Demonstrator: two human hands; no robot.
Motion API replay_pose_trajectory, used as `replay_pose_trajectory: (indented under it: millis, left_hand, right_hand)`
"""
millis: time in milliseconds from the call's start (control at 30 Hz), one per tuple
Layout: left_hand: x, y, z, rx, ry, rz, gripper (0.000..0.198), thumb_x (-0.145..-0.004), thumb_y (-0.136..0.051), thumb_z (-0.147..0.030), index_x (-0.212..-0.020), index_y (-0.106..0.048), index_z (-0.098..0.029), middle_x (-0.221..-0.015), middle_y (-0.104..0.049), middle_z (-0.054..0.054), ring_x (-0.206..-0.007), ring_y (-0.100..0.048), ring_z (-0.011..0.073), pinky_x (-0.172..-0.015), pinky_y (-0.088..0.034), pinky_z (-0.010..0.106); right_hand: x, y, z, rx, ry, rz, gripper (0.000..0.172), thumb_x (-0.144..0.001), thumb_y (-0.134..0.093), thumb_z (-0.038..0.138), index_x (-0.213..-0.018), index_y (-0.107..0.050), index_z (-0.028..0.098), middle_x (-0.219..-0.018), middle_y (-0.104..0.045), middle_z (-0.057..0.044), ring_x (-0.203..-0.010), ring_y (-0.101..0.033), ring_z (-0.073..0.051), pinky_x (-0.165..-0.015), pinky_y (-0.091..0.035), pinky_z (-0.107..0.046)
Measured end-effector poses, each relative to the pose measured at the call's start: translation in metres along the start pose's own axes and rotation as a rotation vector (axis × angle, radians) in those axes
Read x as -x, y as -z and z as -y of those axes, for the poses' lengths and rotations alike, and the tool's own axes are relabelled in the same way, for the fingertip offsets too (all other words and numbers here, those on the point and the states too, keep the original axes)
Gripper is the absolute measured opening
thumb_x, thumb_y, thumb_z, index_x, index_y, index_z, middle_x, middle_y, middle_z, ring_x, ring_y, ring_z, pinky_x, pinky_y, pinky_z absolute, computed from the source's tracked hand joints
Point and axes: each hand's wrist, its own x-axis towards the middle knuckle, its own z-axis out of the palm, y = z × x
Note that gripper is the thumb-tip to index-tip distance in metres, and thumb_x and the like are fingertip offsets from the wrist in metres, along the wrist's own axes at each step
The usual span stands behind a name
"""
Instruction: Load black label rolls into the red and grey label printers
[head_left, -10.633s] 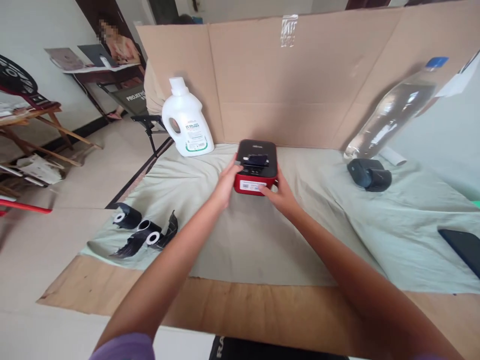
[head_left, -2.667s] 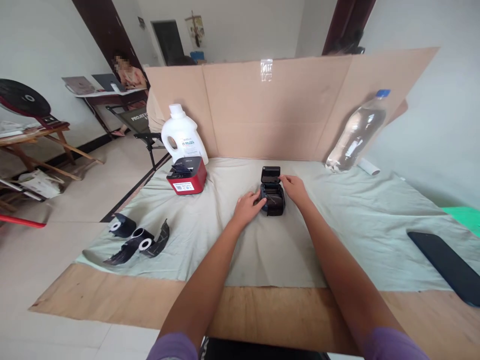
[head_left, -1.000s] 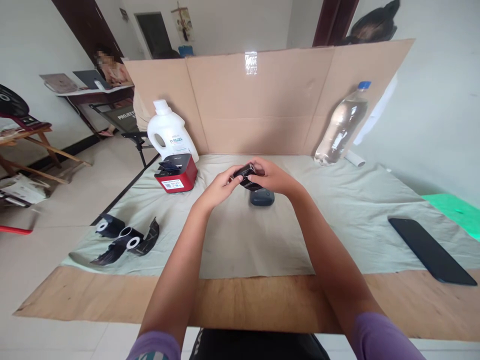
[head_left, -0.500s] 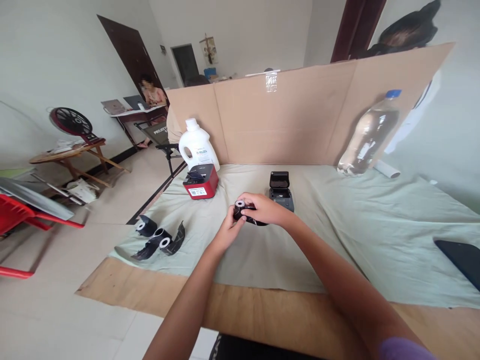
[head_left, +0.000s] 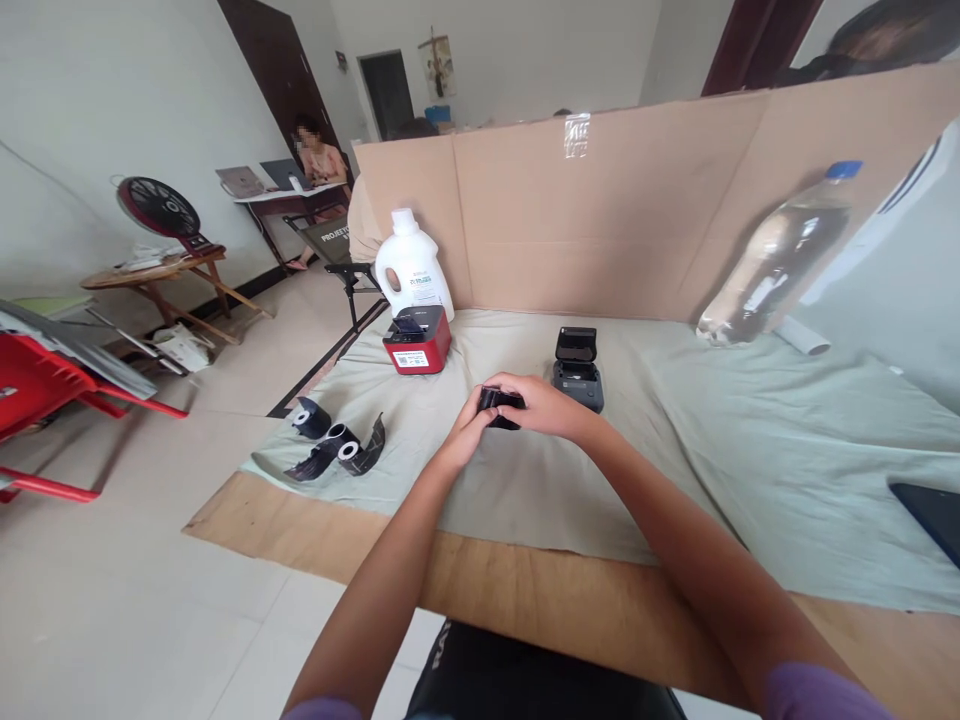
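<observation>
Both my hands meet over the grey-green cloth (head_left: pixel 750 440) and hold a small black roll (head_left: pixel 500 405) between them. My left hand (head_left: pixel 465 440) pinches its near side. My right hand (head_left: pixel 544 408) curls over its top and far side. Just beyond my right hand stands a small dark printer (head_left: pixel 577 370) with its lid raised. A red and black printer (head_left: pixel 417 340) sits further left, in front of a white detergent jug (head_left: pixel 414 266).
Several black rolls with loose curled tape (head_left: pixel 337 450) lie at the cloth's left edge. A clear water bottle (head_left: pixel 780 255) leans against the cardboard screen (head_left: pixel 600 220). A dark phone (head_left: pixel 934 505) lies at the far right. A person sits at a desk in the background.
The roll came out of the small dark printer into my hands and moved toward me. Since half a second ago my fingers have closed more tightly round it.
</observation>
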Motion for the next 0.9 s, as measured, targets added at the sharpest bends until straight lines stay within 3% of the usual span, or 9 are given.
replay_pose_trajectory:
  millis: [100,200,300,400,467,633,800,900]
  left_hand:
    - [0.0,-0.005,0.003,0.02,-0.007,-0.09,0.037,-0.088,-0.056,-0.033,-0.124,-0.052,-0.023,-0.117,-0.061,0.004,-0.114,-0.056,0.0218,-0.097,-0.046,0.034]
    - [-0.002,-0.006,0.009,0.038,0.013,-0.136,0.044,-0.091,-0.057,-0.053,-0.122,-0.048,-0.023,-0.097,-0.06,0.002,-0.089,-0.059,0.0185,-0.076,-0.05,0.03]
    - [-0.002,-0.004,0.015,0.008,-0.058,-0.144,0.061,-0.084,-0.055,-0.076,-0.112,-0.05,-0.021,-0.084,-0.056,0.001,-0.075,-0.055,0.0167,-0.066,-0.047,0.029]
    - [-0.004,0.001,0.017,-0.019,-0.125,-0.132,0.075,-0.075,-0.052,-0.087,-0.108,-0.051,-0.02,-0.082,-0.056,0.002,-0.072,-0.055,0.0168,-0.064,-0.047,0.029]
    - [-0.006,0.005,0.014,-0.017,-0.14,-0.105,0.076,-0.072,-0.058,-0.086,-0.109,-0.052,-0.02,-0.087,-0.058,0.003,-0.078,-0.057,0.0179,-0.07,-0.049,0.03]
    - [-0.014,0.015,0.007,0.033,-0.091,-0.008,0.069,-0.067,-0.082,-0.063,-0.115,-0.061,-0.019,-0.112,-0.064,0.009,-0.108,-0.061,0.025,-0.088,-0.051,0.033]
    - [-0.017,0.023,0.007,0.195,-0.013,0.06,0.074,-0.056,-0.09,-0.056,-0.113,-0.065,-0.017,-0.115,-0.07,0.011,-0.106,-0.066,0.0263,-0.089,-0.052,0.036]
    - [-0.018,0.025,0.008,0.209,0.019,0.033,0.067,-0.058,-0.09,-0.052,-0.11,-0.066,-0.016,-0.112,-0.071,0.011,-0.093,-0.067,0.0208,-0.078,-0.052,0.03]
  right_hand:
    - [-0.001,-0.002,0.0,0.024,-0.004,0.022,0.043,-0.088,-0.058,0.021,-0.131,-0.059,0.024,-0.107,-0.071,-0.004,-0.087,-0.065,-0.018,-0.074,-0.047,-0.03]
    - [-0.002,-0.004,0.001,0.053,-0.01,0.017,0.05,-0.084,-0.066,0.024,-0.133,-0.056,0.023,-0.111,-0.07,-0.005,-0.092,-0.065,-0.021,-0.076,-0.048,-0.031]
    - [-0.003,-0.009,0.003,0.09,-0.043,-0.014,0.047,-0.079,-0.072,0.031,-0.124,-0.059,0.021,-0.11,-0.07,-0.007,-0.096,-0.064,-0.023,-0.077,-0.047,-0.031]
    - [-0.004,-0.013,0.002,0.141,-0.066,-0.083,0.044,-0.077,-0.072,0.032,-0.118,-0.06,0.02,-0.105,-0.07,-0.006,-0.092,-0.064,-0.023,-0.074,-0.046,-0.03]
    - [-0.005,-0.015,0.0,0.16,-0.064,-0.125,0.04,-0.077,-0.07,0.029,-0.115,-0.06,0.02,-0.101,-0.07,-0.005,-0.089,-0.065,-0.022,-0.072,-0.045,-0.03]
    - [-0.004,-0.012,-0.006,0.051,-0.076,-0.157,0.039,-0.077,-0.07,0.029,-0.114,-0.061,0.021,-0.105,-0.072,-0.005,-0.093,-0.067,-0.022,-0.078,-0.048,-0.032]
    - [-0.003,-0.012,-0.011,-0.035,-0.106,-0.166,0.041,-0.077,-0.072,0.035,-0.114,-0.062,0.021,-0.104,-0.072,-0.004,-0.094,-0.067,-0.023,-0.083,-0.05,-0.035]
    - [-0.005,-0.016,-0.012,-0.126,-0.174,-0.187,0.039,-0.077,-0.072,0.037,-0.11,-0.064,0.019,-0.101,-0.072,-0.004,-0.09,-0.066,-0.021,-0.082,-0.051,-0.035]
